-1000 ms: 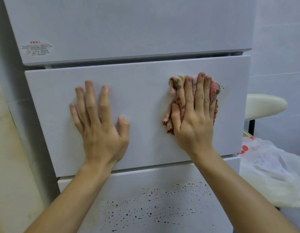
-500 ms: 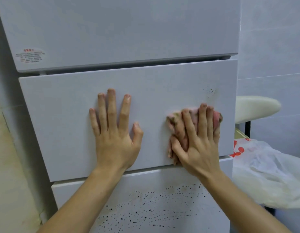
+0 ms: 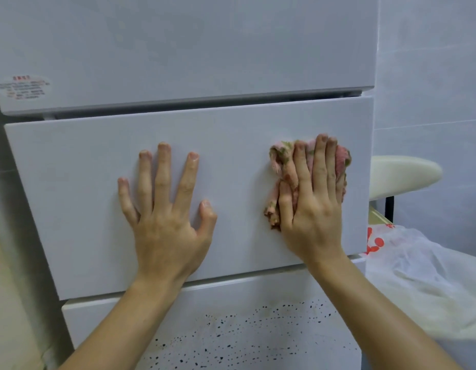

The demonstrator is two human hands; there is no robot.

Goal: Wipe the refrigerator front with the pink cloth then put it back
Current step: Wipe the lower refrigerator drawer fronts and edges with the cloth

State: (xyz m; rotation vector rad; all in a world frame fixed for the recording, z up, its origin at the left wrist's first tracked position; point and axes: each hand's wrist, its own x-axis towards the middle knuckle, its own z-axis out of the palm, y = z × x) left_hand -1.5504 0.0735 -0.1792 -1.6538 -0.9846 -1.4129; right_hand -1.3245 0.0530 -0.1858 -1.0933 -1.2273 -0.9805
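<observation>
- Pink cloth (image 3: 285,166) bunched against refrigerator's middle drawer front (image 3: 71,182), right of centre.
- Right hand (image 3: 311,209) grip: straight fingers flat over cloth, pressing it.
- Left hand (image 3: 165,209) grip: splayed, flat on drawer front, holding nothing.
- Lower panel (image 3: 231,343) speckled dark.

- My right hand (image 3: 311,209) presses pink cloth (image 3: 282,161) flat on fridge middle drawer (image 3: 71,196)
- My left hand (image 3: 165,209) flat on same drawer
- Black specks on lower panel (image 3: 245,337)
</observation>
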